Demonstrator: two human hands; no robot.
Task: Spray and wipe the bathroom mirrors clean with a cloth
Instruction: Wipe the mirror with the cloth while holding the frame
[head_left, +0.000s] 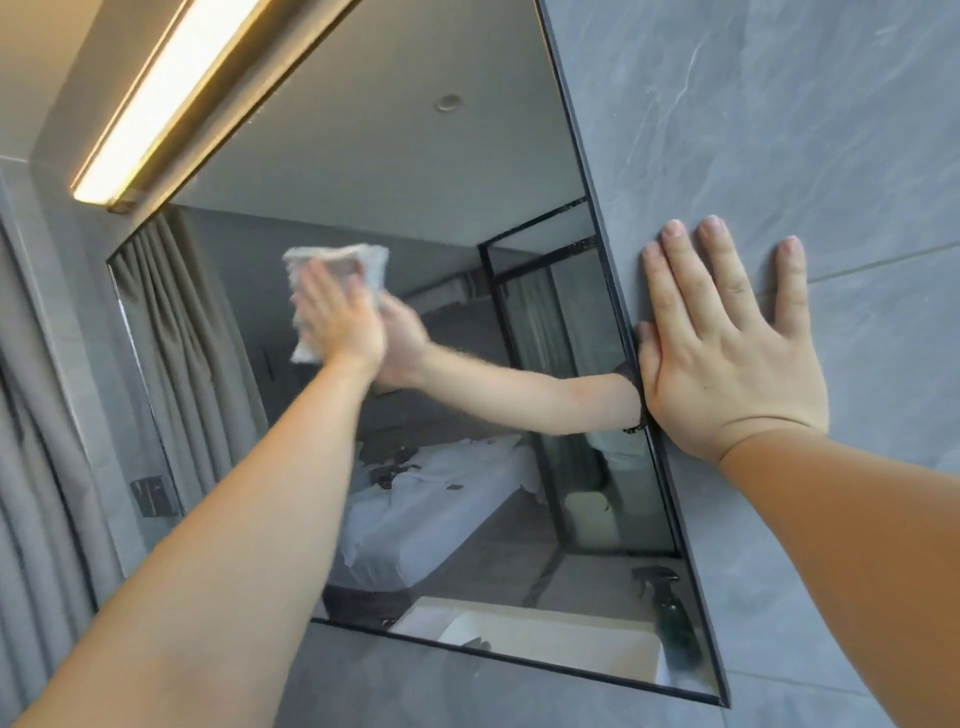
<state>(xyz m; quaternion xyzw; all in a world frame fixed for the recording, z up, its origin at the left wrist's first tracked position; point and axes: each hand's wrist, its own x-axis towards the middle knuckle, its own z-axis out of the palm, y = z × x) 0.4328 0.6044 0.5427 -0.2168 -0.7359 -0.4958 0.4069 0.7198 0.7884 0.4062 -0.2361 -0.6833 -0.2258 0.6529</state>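
A large wall mirror with a thin dark frame fills the middle of the view. My left hand presses a pale grey cloth flat against the glass in the mirror's left half, fingers straight over the cloth. My right hand lies flat, fingers spread, on the grey stone wall just right of the mirror's edge. A dark spray bottle shows only as a reflection low at the mirror's right corner.
A lit strip lamp runs along the mirror's top edge. Grey curtains hang at the left. The mirror reflects a bed, a glass partition and a white basin edge.
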